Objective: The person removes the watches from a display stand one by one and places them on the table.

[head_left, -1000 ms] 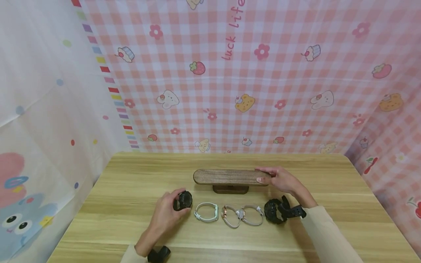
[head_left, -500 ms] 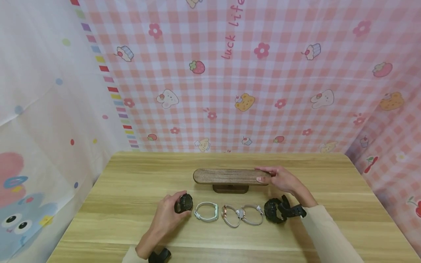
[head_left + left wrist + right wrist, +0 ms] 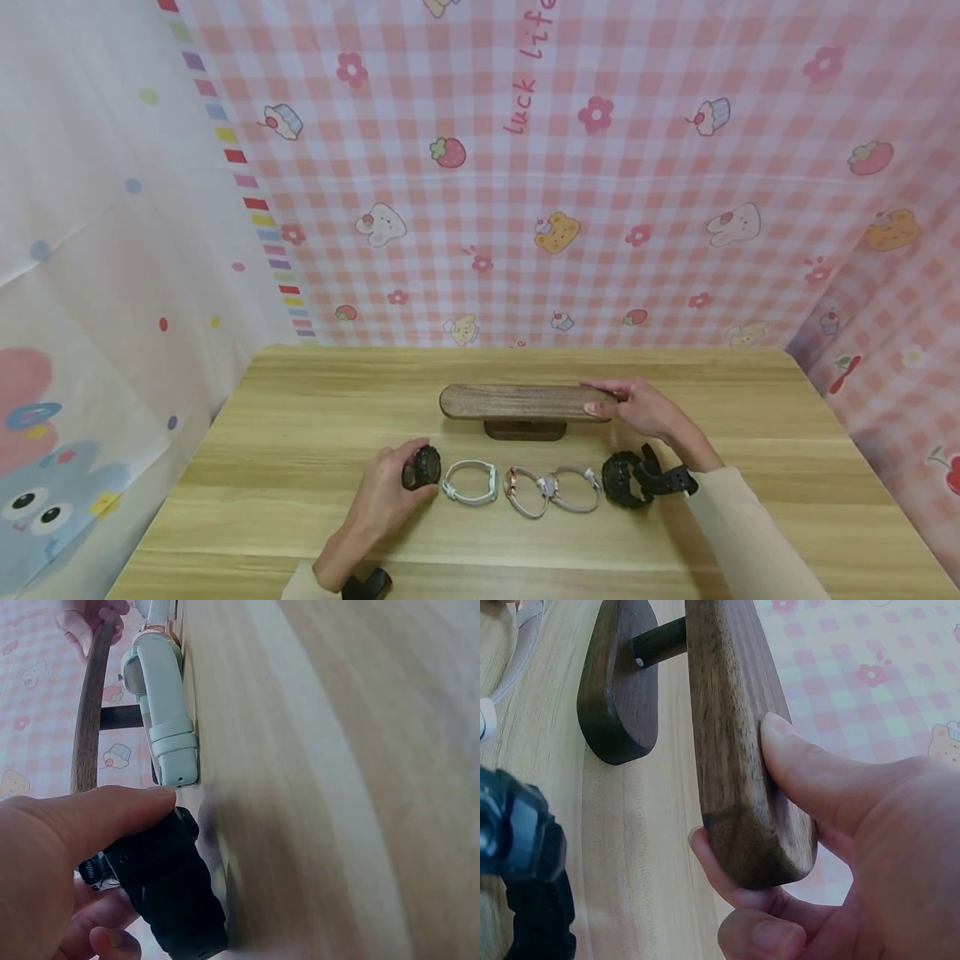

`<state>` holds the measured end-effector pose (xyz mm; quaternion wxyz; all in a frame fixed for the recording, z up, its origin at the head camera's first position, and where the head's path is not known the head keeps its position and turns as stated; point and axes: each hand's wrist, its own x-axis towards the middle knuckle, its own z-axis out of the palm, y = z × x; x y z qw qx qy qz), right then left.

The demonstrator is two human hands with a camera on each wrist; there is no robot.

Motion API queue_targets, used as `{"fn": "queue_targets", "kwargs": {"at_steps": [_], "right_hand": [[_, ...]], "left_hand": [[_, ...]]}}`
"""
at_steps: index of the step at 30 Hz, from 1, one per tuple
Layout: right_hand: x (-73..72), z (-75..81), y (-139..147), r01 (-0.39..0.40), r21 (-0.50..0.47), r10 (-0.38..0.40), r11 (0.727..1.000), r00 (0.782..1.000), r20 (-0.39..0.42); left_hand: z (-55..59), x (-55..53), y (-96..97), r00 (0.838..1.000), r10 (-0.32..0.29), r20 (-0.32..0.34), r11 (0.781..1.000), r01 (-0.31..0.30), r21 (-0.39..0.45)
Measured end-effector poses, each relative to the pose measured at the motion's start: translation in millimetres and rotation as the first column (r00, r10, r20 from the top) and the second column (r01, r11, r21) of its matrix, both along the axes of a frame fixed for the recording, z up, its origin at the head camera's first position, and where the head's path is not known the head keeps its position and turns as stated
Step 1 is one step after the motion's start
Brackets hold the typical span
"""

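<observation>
My left hand (image 3: 378, 493) pinches a black watch (image 3: 427, 465) between thumb and fingers at the left end of a row of watches. In the left wrist view, its black strap (image 3: 176, 900) hangs below the thumb, close to the table. Beside it stands a mint-green watch (image 3: 471, 482), its strap closed in a loop. My right hand (image 3: 645, 410) grips the right end of a dark wooden display stand (image 3: 517, 402). The right wrist view shows the thumb on top of the bar (image 3: 727, 712) and fingers curled under its end.
Two pale-strapped watches with rose-gold cases, a left one (image 3: 527, 493) and a right one (image 3: 576, 489), stand mid-row. Another black watch (image 3: 624, 480) ends the row near the right wrist. The stand's base (image 3: 525, 430) rests on the wooden table (image 3: 315, 400), behind the row.
My left hand has shifted slightly toward the front with the black watch, whose face has turned a little. My right hand stays on the stand.
</observation>
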<state>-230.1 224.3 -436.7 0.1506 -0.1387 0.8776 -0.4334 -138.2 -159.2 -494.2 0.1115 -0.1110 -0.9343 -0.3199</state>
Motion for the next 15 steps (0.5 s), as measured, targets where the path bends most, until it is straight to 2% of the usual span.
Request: {"fn": "queue_targets", "kwargs": {"at_steps": [15], "right_hand": [[0.4,-1.2,0.5,0.005,0.009,-0.005,1.000,1.000,0.006]], "left_hand": [[-2.2,-0.9,0.6,1.000,-0.015,-0.004,1.000,0.015,-0.023]]}}
